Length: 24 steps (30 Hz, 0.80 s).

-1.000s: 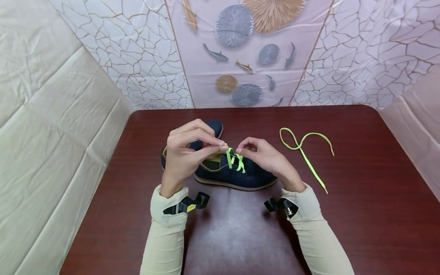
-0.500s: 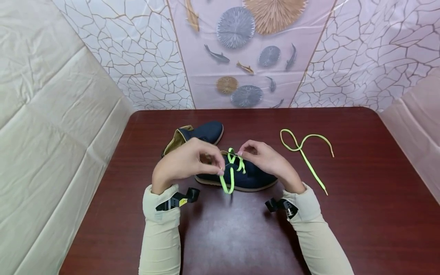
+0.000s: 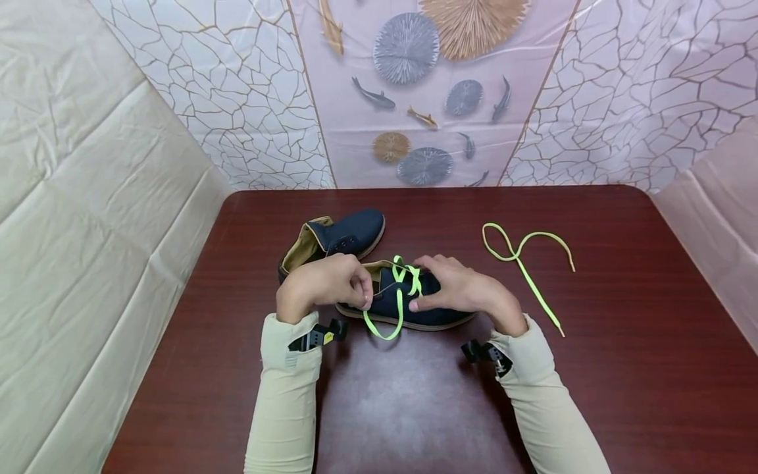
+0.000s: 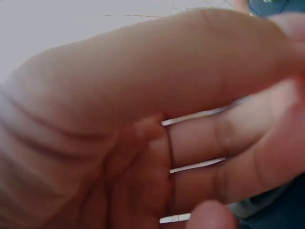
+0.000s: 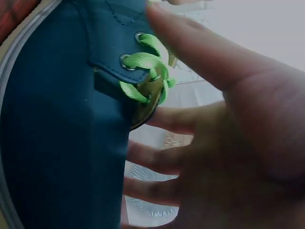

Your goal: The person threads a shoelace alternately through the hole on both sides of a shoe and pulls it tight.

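Observation:
A dark blue shoe [image 3: 385,304] lies sideways on the table, toe to the right. Bright yellow-green shoelace [image 3: 399,309] is threaded through its eyelets and hangs in a loop down the near side. The left hand [image 3: 331,283] pinches the lace near the shoe's heel end; in the left wrist view its curled fingers [image 4: 219,171] hide the lace. Spanning the front of the shoe, the right hand [image 3: 454,286] holds it, thumb on the near side and fingers on the far side. The right wrist view shows lace [image 5: 143,59] crossing two eyelets beside the thumb.
Behind the left hand rests a second dark blue shoe [image 3: 349,230], its eyelets without lace. A loose yellow-green shoelace [image 3: 521,260] lies curled on the right of the reddish-brown table [image 3: 628,368]. Patterned cloth [image 3: 260,99] hangs along the far edge.
The left hand has come down and left with the lace, drawing out a loop on the near side. The right hand has gone from pinching by the lace to holding the shoe's front.

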Each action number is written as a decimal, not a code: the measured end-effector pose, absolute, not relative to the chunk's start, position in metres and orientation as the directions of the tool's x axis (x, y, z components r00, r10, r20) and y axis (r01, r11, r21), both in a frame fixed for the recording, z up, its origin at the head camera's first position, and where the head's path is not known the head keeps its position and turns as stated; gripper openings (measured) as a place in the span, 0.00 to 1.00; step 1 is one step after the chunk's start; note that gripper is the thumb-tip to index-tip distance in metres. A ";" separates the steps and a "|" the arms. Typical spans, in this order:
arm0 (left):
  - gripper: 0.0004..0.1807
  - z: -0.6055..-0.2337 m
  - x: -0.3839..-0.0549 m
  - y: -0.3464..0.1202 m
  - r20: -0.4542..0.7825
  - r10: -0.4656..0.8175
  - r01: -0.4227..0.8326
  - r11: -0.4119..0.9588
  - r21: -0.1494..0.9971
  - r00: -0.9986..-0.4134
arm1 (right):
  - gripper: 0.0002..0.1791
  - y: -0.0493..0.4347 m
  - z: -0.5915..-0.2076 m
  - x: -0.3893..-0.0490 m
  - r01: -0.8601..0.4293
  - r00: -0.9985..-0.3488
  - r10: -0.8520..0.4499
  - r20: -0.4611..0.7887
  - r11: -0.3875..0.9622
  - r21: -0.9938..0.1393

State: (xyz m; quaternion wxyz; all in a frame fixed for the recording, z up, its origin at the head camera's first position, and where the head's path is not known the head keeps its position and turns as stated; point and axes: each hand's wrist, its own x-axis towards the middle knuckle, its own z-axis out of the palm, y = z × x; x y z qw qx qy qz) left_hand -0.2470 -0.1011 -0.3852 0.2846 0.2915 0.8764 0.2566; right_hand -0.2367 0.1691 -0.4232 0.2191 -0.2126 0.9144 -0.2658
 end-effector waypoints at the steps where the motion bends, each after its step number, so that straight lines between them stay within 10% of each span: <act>1: 0.13 -0.386 -0.247 -0.102 -0.355 0.652 0.363 0.705 0.609 -0.671 | 0.47 0.168 -0.423 -0.236 -0.273 -0.808 -0.498 -0.316 0.790 -0.549; 24: 0.09 -0.394 -0.257 -0.105 -0.150 0.410 0.269 0.790 0.551 -0.899 | 0.61 0.168 -0.441 -0.243 -0.321 -0.761 -0.515 -0.396 0.828 -0.460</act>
